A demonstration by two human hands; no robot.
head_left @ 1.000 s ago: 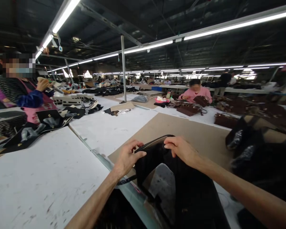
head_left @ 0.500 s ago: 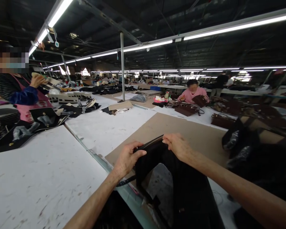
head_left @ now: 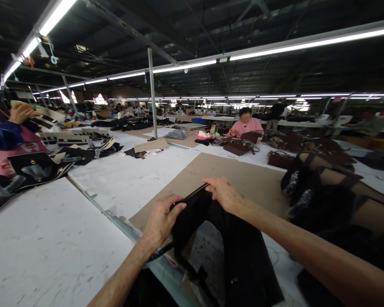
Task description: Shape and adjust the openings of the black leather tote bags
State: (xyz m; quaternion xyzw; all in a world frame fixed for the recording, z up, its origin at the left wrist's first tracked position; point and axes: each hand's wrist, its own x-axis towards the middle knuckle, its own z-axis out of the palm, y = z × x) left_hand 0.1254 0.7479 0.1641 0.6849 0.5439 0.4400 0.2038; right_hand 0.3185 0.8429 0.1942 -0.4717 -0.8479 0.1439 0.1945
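Note:
A black bag (head_left: 243, 251) is held up over the front edge of the table, its upper rim slanting up to the right. My left hand (head_left: 162, 219) pinches the left end of that rim between thumb and fingers. At the rim's other end, my right hand (head_left: 223, 194) grips with thumb and bent fingers. Below the rim the bag curves around an opening through which a greyish surface shows. A dark strap hangs near the left side of the bag. The lower part of the bag runs out of view.
Brown board (head_left: 195, 175) covers part of the white table (head_left: 60, 238). Black bags with plastic-wrapped parts (head_left: 320, 200) crowd the right. Flat black pieces (head_left: 35, 170) lie at left near a co-worker in a pink apron. Another person in pink (head_left: 248, 123) sits behind brown bags.
My view has turned a little to the right, so the surroundings sit further left. Both hands still hold the bag's rim.

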